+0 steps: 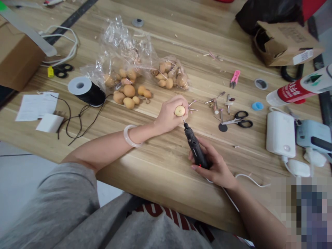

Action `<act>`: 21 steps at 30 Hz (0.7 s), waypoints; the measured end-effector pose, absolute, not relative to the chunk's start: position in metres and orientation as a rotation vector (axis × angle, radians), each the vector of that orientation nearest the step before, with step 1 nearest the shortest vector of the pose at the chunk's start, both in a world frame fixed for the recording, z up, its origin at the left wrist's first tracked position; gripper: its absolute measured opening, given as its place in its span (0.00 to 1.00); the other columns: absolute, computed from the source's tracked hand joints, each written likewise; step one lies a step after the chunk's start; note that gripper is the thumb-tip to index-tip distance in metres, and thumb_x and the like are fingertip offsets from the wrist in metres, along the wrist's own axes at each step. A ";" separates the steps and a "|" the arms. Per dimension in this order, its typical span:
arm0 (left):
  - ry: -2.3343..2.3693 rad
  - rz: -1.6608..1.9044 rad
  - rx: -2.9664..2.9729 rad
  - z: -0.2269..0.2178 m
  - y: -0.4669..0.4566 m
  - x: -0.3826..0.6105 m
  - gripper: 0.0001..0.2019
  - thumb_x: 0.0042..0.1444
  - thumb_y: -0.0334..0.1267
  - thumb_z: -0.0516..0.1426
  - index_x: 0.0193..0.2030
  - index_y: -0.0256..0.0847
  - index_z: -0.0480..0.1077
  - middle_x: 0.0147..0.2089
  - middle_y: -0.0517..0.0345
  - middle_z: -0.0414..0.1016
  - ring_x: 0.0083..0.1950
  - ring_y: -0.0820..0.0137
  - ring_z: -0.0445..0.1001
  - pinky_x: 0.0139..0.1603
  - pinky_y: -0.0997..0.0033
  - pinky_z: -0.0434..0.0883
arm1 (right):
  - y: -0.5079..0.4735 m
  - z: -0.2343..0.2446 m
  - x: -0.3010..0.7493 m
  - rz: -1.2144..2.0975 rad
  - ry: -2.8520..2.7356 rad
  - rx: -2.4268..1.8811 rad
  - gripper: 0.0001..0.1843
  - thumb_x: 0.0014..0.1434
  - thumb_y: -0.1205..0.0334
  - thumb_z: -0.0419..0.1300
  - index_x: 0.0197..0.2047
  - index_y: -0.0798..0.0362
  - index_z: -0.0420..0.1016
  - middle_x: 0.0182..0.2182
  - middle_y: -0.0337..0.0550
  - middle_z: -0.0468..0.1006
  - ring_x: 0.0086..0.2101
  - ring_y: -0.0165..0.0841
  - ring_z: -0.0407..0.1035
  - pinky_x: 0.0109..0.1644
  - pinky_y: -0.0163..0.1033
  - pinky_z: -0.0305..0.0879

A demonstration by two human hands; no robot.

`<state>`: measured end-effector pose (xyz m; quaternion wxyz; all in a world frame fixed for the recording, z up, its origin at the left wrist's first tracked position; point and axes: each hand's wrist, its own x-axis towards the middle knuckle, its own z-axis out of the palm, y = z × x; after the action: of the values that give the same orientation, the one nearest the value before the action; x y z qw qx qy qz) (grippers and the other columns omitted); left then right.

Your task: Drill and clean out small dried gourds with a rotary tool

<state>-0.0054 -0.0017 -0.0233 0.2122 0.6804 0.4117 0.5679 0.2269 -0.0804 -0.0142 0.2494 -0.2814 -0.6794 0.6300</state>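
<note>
Gray shirt (pixel 158 228) fills the near edge, and past it a long wood table (pixel 160 176) runs across the view. A brown box (pixel 18 57) sits at the far left. A clear bag (pixel 119 41) of gourds lies near the middle, with more gourds (pixel 127 95) beside it. A white and red bottle (pixel 298 88) lies on the right. Both arms reach over the table. The left hand (pixel 168 116) is closed around a small gourd (pixel 180 110), and its pale round end shows. The right hand (pixel 214 166) is closed around a black rotary tool (pixel 194 147), which points up and away to the gourd. Its thin tip (pixel 183 118) seems to touch the gourd's low edge. The left hand is farther from the camera. Scissors (pixel 236 120) and small bits (pixel 215 105) lie just to the right, and a white bangle (pixel 131 135) circles the left wrist
</note>
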 end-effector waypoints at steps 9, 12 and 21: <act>1.096 1.631 1.888 -0.022 -0.002 -0.005 0.09 0.48 0.24 0.57 0.25 0.40 0.62 0.30 0.61 0.69 0.35 0.73 0.70 0.39 0.70 0.68 | -0.079 -0.013 0.227 1.722 -1.830 -0.755 0.43 0.58 0.75 0.62 0.70 0.39 0.51 0.40 0.41 0.75 0.38 0.29 0.70 0.41 0.36 0.70; 1.081 1.647 1.898 -0.022 -0.002 -0.005 0.09 0.48 0.23 0.57 0.25 0.40 0.63 0.30 0.61 0.69 0.35 0.73 0.70 0.39 0.70 0.68 | -0.079 -0.013 0.226 1.727 -1.820 -0.759 0.44 0.57 0.76 0.63 0.70 0.38 0.52 0.40 0.41 0.75 0.39 0.28 0.71 0.42 0.35 0.70; 1.096 1.655 1.906 -0.023 -0.001 -0.004 0.09 0.48 0.23 0.57 0.25 0.40 0.63 0.31 0.61 0.70 0.35 0.73 0.71 0.39 0.70 0.69 | -0.080 -0.013 0.226 1.740 -1.803 -0.740 0.44 0.57 0.76 0.63 0.70 0.36 0.53 0.41 0.40 0.74 0.40 0.28 0.71 0.43 0.34 0.70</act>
<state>-0.0044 -0.0014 -0.0234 0.1934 0.6795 0.3907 0.5901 0.2256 -0.0798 -0.0132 0.2615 -0.2733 -0.6662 0.6427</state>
